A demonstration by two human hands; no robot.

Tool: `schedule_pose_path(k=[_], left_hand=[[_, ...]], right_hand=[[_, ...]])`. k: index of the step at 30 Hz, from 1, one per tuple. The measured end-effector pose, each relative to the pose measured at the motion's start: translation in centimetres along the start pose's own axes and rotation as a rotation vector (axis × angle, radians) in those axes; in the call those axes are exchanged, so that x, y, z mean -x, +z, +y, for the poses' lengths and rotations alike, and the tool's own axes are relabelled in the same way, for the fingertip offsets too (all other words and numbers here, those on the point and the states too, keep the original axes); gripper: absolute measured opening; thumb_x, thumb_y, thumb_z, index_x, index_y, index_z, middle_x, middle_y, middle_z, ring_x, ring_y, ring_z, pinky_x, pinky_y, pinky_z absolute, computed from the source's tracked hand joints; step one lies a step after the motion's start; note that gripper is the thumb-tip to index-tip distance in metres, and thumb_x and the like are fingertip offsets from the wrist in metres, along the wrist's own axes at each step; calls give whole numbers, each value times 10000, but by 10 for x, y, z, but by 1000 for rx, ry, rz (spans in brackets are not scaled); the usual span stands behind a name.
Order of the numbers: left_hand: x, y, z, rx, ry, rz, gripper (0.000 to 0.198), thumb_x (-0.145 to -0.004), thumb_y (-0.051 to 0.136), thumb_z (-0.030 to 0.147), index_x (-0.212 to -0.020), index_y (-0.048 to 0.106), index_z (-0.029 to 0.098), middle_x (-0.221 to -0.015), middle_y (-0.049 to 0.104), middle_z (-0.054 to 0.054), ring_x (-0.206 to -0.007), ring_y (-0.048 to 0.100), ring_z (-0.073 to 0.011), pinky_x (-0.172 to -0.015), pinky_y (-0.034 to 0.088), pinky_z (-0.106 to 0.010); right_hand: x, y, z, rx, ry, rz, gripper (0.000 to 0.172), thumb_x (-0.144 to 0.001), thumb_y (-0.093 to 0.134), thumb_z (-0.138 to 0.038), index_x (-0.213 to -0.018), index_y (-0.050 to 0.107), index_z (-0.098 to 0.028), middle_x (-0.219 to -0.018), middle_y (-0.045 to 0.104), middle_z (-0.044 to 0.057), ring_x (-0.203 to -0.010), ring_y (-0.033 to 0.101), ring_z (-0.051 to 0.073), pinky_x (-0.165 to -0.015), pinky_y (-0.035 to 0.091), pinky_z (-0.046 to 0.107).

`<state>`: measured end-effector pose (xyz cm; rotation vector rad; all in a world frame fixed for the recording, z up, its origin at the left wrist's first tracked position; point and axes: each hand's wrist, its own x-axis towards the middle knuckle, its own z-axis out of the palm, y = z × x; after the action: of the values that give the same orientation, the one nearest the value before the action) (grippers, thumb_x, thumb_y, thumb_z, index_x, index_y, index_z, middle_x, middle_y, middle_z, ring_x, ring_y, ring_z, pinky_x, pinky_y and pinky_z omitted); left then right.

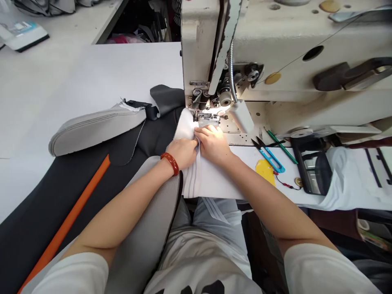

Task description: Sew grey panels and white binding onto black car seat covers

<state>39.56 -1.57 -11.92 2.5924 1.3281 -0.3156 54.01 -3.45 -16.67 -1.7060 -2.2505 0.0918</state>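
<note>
A white fabric strip with stitched lines (196, 179) lies under the presser foot (206, 118) of a cream industrial sewing machine (275, 61). My left hand (183, 152), with a red bangle on its wrist, is closed and pinches the fabric's left edge. Beside it, touching it, my right hand (212, 143) presses the white fabric flat just in front of the foot, fingers curled on the cloth. Black and grey padded pieces (101, 130) lie to the left of the needle.
Blue thread snips (271, 157) and a green pen (281, 147) lie on the machine bed at the right, near a yellow patch (266, 171). A black cover with an orange stripe (76, 212) spreads across the left. A dark tray (315, 171) sits right.
</note>
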Motion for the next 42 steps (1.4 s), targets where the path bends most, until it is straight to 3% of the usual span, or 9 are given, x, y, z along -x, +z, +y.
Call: schedule_pose_path(k=[5,8,11,15,19,24,27,37,42], left_hand=[[1,1,6,-5,-3,17,378,-901,396,197,-1160,672,185,-974,724,-126,-934,697,-290,-803,519,-379],[-2,1,3,14,-15,75,442,-894,395,178,-1269,627,206,-1049,699,-127,-940,689,-289,-803,515,-385],[-4,3,-4,73,-5,129,432,-889,403,193,-1231,666,221,-1147,658,-132,-962,677,-288,-817,517,-394],[-11,7,-20,292,4,203,414,-879,432,195,-1181,715,199,-1221,666,-104,-1127,622,-267,-986,470,-370],[-18,7,-35,606,-25,202,404,-801,510,182,-1131,742,175,-1159,721,-36,-1132,622,-239,-1008,454,-299],[-17,2,-41,939,-61,156,374,-742,581,216,-1071,750,160,-1103,742,-27,-1053,654,-240,-918,507,-291],[-15,0,-41,1042,-95,136,395,-714,603,210,-1078,747,154,-1116,740,-35,-1046,653,-237,-926,508,-303],[-19,4,-43,1029,-102,170,357,-763,599,234,-1080,743,156,-1081,748,-39,-1020,651,-209,-908,499,-279],[-20,2,-39,937,-158,170,325,-801,574,276,-1056,738,159,-887,746,-29,-808,647,-181,-752,501,-260]], right_hand=[[4,-4,2,-87,36,8,386,-891,407,-80,-1149,685,-151,-1299,658,93,-1099,524,276,-857,365,409],[17,-12,-5,-233,216,85,409,-884,377,-79,-1164,663,-160,-1178,687,99,-1043,559,252,-845,408,379],[36,-19,-24,-320,349,129,345,-933,394,-179,-1182,632,-157,-1054,664,98,-913,578,227,-763,442,338],[50,-22,-43,-90,287,9,265,-949,501,-318,-1077,672,-163,-1059,620,137,-985,521,292,-719,412,356],[42,-27,-37,-3,400,-31,242,-954,513,-319,-994,684,-152,-1028,596,148,-999,499,303,-695,388,351],[20,-27,-27,-120,390,-34,333,-924,522,-212,-1233,644,-214,-1070,573,114,-980,506,267,-712,390,325],[8,-21,-28,-128,398,-15,385,-902,515,-184,-1266,641,-208,-1089,569,123,-974,503,273,-726,393,337],[-8,-4,-22,-274,468,99,246,-905,523,-222,-1049,720,-189,-1034,592,98,-990,523,260,-778,429,341],[21,-21,-9,-134,359,145,248,-929,468,-225,-1004,702,-187,-1008,617,115,-993,530,281,-833,430,382]])
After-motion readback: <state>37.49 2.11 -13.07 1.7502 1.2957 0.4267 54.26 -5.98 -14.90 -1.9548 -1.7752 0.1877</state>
